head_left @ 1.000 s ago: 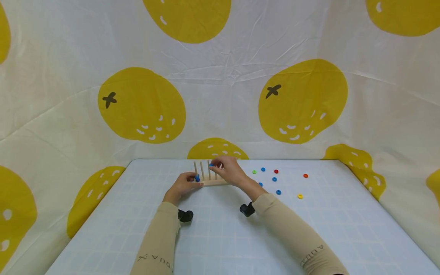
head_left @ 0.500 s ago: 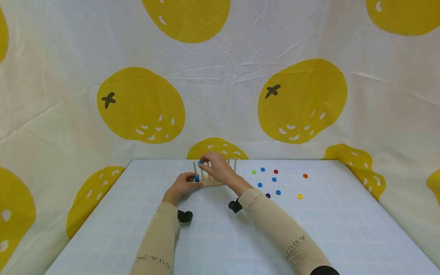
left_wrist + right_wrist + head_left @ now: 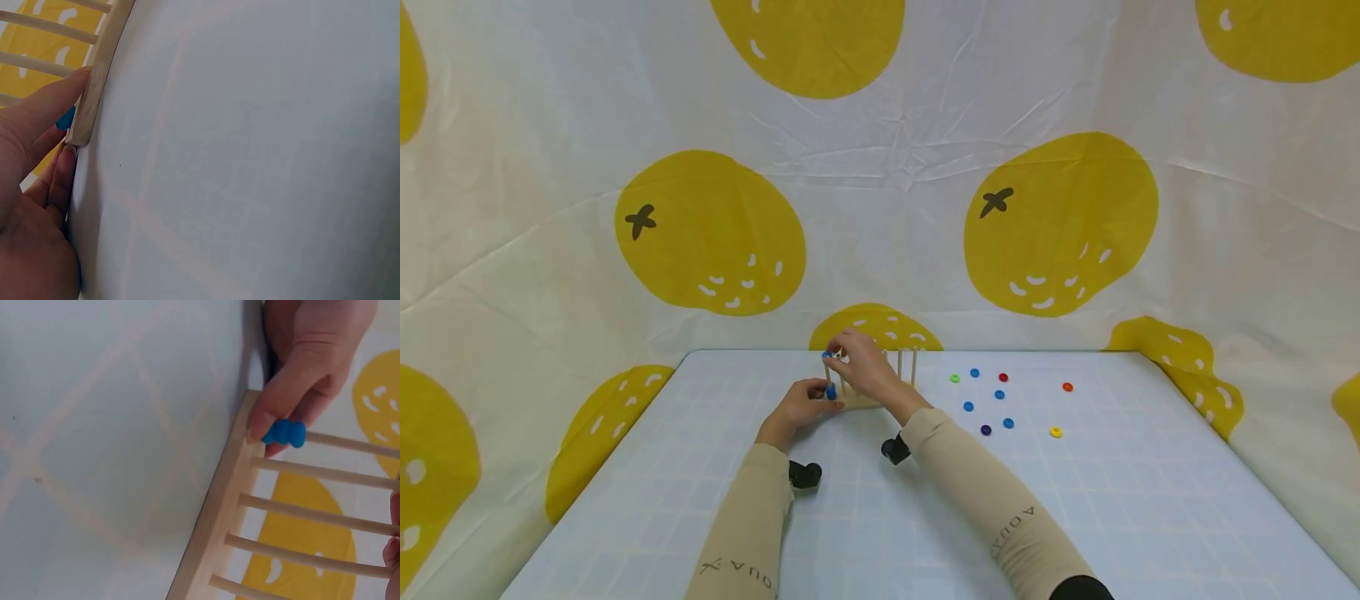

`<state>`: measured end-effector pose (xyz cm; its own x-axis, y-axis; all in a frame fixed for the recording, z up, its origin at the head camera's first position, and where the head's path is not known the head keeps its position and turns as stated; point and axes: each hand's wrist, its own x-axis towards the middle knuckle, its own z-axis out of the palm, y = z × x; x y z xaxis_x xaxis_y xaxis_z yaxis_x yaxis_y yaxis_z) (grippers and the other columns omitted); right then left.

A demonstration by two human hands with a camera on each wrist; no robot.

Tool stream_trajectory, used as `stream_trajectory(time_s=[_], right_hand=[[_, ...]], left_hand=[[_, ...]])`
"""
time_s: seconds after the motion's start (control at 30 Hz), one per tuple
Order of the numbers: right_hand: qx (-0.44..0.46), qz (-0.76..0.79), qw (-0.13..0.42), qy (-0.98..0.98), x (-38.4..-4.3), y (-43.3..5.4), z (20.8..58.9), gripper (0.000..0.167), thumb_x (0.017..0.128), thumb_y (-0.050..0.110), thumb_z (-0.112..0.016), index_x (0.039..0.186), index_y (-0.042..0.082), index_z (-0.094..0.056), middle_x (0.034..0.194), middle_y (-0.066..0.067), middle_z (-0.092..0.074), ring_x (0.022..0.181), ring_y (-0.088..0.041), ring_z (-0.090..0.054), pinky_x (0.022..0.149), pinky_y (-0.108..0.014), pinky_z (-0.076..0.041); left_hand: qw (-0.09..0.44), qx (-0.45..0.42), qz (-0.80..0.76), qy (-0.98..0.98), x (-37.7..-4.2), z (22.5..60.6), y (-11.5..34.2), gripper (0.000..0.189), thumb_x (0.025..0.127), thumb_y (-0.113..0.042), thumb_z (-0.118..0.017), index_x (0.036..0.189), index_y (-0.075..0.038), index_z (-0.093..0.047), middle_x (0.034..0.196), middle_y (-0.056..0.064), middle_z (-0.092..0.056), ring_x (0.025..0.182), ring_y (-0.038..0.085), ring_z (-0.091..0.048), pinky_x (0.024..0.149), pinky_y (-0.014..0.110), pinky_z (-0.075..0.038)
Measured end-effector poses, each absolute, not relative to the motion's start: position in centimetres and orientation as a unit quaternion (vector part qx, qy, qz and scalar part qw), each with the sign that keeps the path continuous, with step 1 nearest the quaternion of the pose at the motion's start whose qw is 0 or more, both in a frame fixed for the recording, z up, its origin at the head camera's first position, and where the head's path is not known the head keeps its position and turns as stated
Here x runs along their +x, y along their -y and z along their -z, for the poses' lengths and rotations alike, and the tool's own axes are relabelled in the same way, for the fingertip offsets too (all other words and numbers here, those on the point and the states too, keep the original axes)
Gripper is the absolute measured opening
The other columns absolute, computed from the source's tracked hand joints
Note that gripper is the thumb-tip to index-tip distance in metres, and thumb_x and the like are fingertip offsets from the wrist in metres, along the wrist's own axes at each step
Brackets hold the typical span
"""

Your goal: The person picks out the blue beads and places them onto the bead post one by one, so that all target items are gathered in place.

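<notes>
A wooden peg rack [image 3: 859,403] with upright pegs stands on the table. My left hand [image 3: 797,407] grips the left end of its base, the thumb [image 3: 59,94] lying along the front face in the left wrist view. Blue rings [image 3: 284,433] sit stacked low on the leftmost peg, beside the left fingers. My right hand [image 3: 867,368] pinches another blue ring [image 3: 827,355] at the top of that same peg. In the right wrist view only some right fingers [image 3: 394,550] show at the edge, and the pinched ring is out of frame.
To the right of the rack lie loose rings: green [image 3: 955,378], red [image 3: 1003,377], orange [image 3: 1067,387], yellow [image 3: 1056,432], dark purple [image 3: 986,430] and several blue ones [image 3: 999,395]. A patterned cloth [image 3: 880,208] hangs behind the table [image 3: 865,525].
My right hand has carried the blue ring leftward from the middle pegs to the top of the leftmost peg. The dark purple ring has come out from behind the sleeve. My left hand stays put.
</notes>
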<state>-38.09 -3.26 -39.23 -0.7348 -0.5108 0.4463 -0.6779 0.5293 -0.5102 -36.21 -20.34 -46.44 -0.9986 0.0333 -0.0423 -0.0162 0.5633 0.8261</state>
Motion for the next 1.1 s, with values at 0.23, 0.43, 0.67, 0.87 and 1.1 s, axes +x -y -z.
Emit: stream_trajectory(time_s=[0.23, 0.43, 0.67, 0.87, 1.1], right_hand=[[0.318, -0.334, 0.113, 0.88, -38.0, 3.91, 39.16, 0.017, 0.101, 0.018, -0.067, 0.112, 0.005, -0.071, 0.112, -0.008, -0.068, 0.098, -0.021, -0.064, 0.086, -0.029, -0.054], [0.309, -0.329, 0.116, 0.885, -37.82, 4.07, 39.16, 0.017, 0.101, 0.018, -0.067, 0.112, 0.006, -0.072, 0.111, -0.007, -0.067, 0.098, -0.02, -0.063, 0.085, -0.029, -0.054], [0.31, -0.285, 0.133, 0.897, -37.83, 4.18, 39.43, 0.018, 0.1, 0.019, -0.068, 0.111, 0.006, -0.074, 0.108, -0.006, -0.069, 0.098, -0.02, -0.064, 0.088, -0.032, -0.053], [0.304, -0.252, 0.131, 0.909, -37.72, 4.24, 39.66, 0.019, 0.101, 0.022, -0.067, 0.112, 0.008, -0.075, 0.109, -0.004, -0.07, 0.099, -0.02, -0.065, 0.095, -0.036, -0.051], [0.311, -0.238, 0.139, 0.909, -37.66, 4.16, 39.65, 0.018, 0.101, 0.022, -0.067, 0.11, 0.009, -0.075, 0.109, -0.003, -0.07, 0.101, -0.02, -0.065, 0.097, -0.038, -0.049]], left_hand=[[0.029, 0.001, -0.474, -0.88, -36.34, 46.34, 20.23, 0.051, 0.088, -0.023, -0.082, 0.129, 0.001, -0.065, 0.124, 0.019, -0.066, 0.115, 0.034, -0.057, 0.107, 0.051, -0.043], [0.027, 0.007, -0.481, -0.876, -36.27, 46.35, 20.3, 0.05, 0.087, -0.02, -0.083, 0.128, 0.003, -0.065, 0.122, 0.019, -0.067, 0.114, 0.034, -0.058, 0.105, 0.051, -0.043], [0.022, 0.022, -0.479, -0.877, -36.2, 46.55, 20.37, 0.042, 0.087, -0.018, -0.083, 0.12, 0.002, -0.069, 0.11, 0.014, -0.071, 0.103, 0.028, -0.061, 0.098, 0.047, -0.046], [0.021, 0.024, -0.483, -0.875, -36.18, 46.61, 20.4, 0.041, 0.086, -0.017, -0.084, 0.12, 0.002, -0.069, 0.108, 0.013, -0.072, 0.102, 0.027, -0.061, 0.097, 0.046, -0.047], [0.021, 0.026, -0.486, -0.874, -36.25, 46.68, 20.44, 0.044, 0.087, -0.016, -0.083, 0.124, 0.003, -0.068, 0.112, 0.015, -0.072, 0.106, 0.029, -0.063, 0.098, 0.046, -0.048]])
